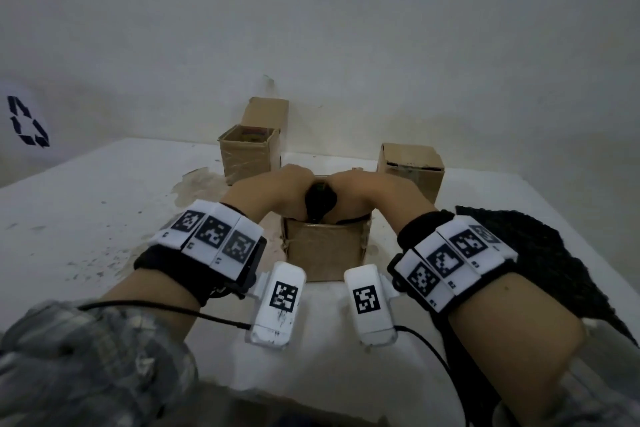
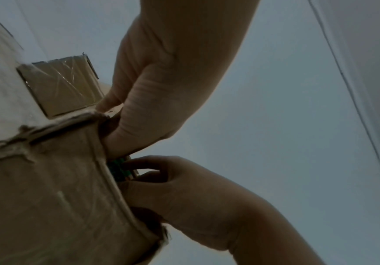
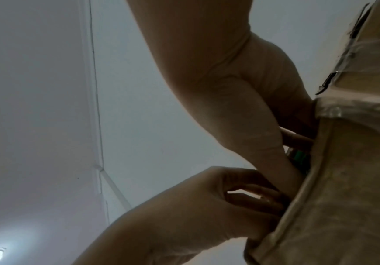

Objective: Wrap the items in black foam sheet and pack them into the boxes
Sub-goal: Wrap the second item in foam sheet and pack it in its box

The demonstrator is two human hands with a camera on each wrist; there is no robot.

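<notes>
An open cardboard box [image 1: 325,250] stands at the middle of the white table [image 1: 86,204]. Both hands reach into its top. Between them is a bundle wrapped in black foam [image 1: 320,206], partly down inside the box. My left hand [image 1: 277,191] grips it from the left and my right hand [image 1: 370,189] from the right, fingers curled over the rim. In the left wrist view the left hand [image 2: 173,190] pinches a green patterned item [image 2: 118,170] at the box edge. The right wrist view shows the same green item [image 3: 300,157] beside the right hand [image 3: 218,206].
An open taped box [image 1: 247,156] with something inside stands at the back left. Another cardboard box [image 1: 412,165] sits at the back right. A loose black foam sheet [image 1: 540,253] lies on the table's right side under my right forearm. A wall stands close behind.
</notes>
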